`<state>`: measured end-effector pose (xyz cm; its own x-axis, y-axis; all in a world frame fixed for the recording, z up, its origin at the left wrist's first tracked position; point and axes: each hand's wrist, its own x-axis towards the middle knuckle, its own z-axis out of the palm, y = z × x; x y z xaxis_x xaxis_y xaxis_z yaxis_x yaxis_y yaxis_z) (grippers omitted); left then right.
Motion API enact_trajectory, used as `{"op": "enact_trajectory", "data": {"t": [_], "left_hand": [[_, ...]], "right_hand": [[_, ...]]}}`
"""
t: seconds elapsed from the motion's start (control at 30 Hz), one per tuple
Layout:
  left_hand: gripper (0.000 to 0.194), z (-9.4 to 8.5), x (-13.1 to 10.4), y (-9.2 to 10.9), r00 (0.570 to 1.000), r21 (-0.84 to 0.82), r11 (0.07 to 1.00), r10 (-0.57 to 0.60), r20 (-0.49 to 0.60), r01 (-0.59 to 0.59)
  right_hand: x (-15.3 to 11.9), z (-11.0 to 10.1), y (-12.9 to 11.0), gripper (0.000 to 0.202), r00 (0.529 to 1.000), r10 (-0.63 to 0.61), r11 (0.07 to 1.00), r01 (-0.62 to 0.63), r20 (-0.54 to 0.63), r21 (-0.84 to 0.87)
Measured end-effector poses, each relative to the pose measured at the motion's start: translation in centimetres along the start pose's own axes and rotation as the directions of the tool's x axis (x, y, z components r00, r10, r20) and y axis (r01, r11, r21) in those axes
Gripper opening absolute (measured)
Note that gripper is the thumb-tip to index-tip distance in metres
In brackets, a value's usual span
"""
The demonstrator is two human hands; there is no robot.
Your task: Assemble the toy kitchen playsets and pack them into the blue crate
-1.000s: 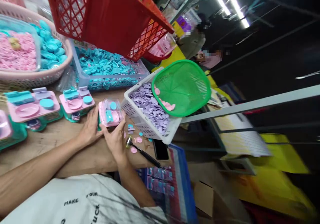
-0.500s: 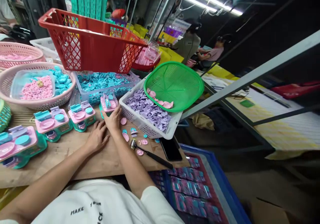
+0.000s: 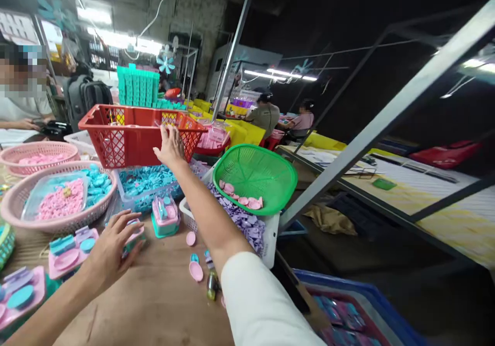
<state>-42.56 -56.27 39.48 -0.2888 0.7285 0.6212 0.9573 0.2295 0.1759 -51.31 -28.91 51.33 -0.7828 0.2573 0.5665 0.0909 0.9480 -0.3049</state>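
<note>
**Right hand (image 3: 170, 146) at red basket (image 3: 141, 147); left hand (image 3: 112, 250) over toy set (image 3: 138, 229)**

Right hand: extended toward the far side, set before the near wall and rim of the red basket. Thumb and fingers parted, loosely opened; nothing is seen to be held. Whether the rim is touched cannot be told.

Left hand: held palm down at the near left, fingers spread wide, nothing grasped. The pink-topped toy set is largely hidden beneath it; contact cannot be told.

Covered set (image 3: 165, 213), one: stood upright on the wooden table (image 3: 154, 307), right of the left hand, a clear cover fitted over its top.

Open sets, two: placed in a row at the near left, the farther (image 3: 66, 257) and the nearer (image 3: 23, 295).

Clear tub (image 3: 127, 196), one: filled with blue parts, placed on the near side of the red basket.

White crate (image 3: 270, 250), one: placed at the right, filled with purple parts (image 3: 252, 227); a green basket (image 3: 270, 173) with pink pieces is rested on it.

Hammer (image 3: 211, 285), one: laid near a pink oval plate (image 3: 196, 271), its handle hidden by the right sleeve (image 3: 263, 305).
</note>
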Motion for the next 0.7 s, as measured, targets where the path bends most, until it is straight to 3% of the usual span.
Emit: {"op": "enact_trajectory", "data": {"t": [0.07, 0.13, 0.3, 0.4, 0.47, 0.53, 0.63, 0.7], "left_hand": [[0.040, -1.9, 1.4, -1.4, 0.999, 0.083, 0.996, 0.038, 0.004, -0.038], [0.039, -4.0, 3.0, -2.8, 0.998, 0.155, 0.987, 0.048, -0.030, -0.043], [0.021, -10.3, 8.4, -5.7, 0.990, 0.312, 0.948, 0.096, -0.106, -0.059], [0.033, -12.5, 12.7, -7.9, 0.986, 0.394, 0.919, 0.094, -0.140, -0.031], [0.043, -12.7, 15.4, -9.6, 0.989, 0.433, 0.901, 0.035, -0.143, 0.030], [0.049, -11.9, 17.2, -10.9, 0.995, 0.451, 0.890, -0.030, -0.093, 0.069], [0.052, -10.4, 17.6, -11.4, 0.990, 0.455, 0.890, -0.092, 0.104, 0.035], [0.056, -9.5, 16.8, -10.5, 0.984, 0.495, 0.869, -0.072, 0.165, -0.019]], "right_hand": [[3.7, 0.4, 0.5, 0.082, 0.998, -0.027, 0.997, 0.030, 0.058, -0.065], [5.1, 0.8, 0.9, 0.074, 0.994, -0.051, 0.991, 0.063, 0.100, -0.121], [2.6, 0.2, 3.3, 0.031, 0.968, -0.159, 0.979, 0.180, 0.194, -0.093], [0.9, -1.1, 5.5, 0.022, 0.954, -0.209, 0.977, 0.213, 0.216, 0.006], [0.9, -2.3, 7.0, 0.023, 0.942, -0.209, 0.977, 0.187, 0.262, 0.106], [1.7, -3.7, 8.0, 0.033, 0.901, -0.200, 0.969, 0.125, 0.385, 0.211], [4.1, -5.5, 8.6, 0.048, 0.787, -0.212, 0.950, 0.027, 0.579, 0.311], [5.8, -5.9, 7.9, 0.053, 0.749, -0.195, 0.945, -0.029, 0.633, 0.325]]}}
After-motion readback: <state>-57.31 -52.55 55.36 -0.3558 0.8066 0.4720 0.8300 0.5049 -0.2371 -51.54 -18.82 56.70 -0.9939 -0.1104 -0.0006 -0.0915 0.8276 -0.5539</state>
